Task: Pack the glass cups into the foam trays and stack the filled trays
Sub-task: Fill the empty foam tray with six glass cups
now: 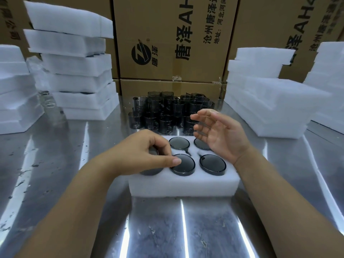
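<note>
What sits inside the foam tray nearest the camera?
Dark glass cups fill the tray pockets: four show, one partly behind the right hand. The left hand covers most of the two left pockets; only dark edges show there.

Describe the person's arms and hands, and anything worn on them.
The left forearm and right forearm are bare, with no sleeves in view. The left hand and right hand wear no gloves, rings or watch; the nails are short.
</note>
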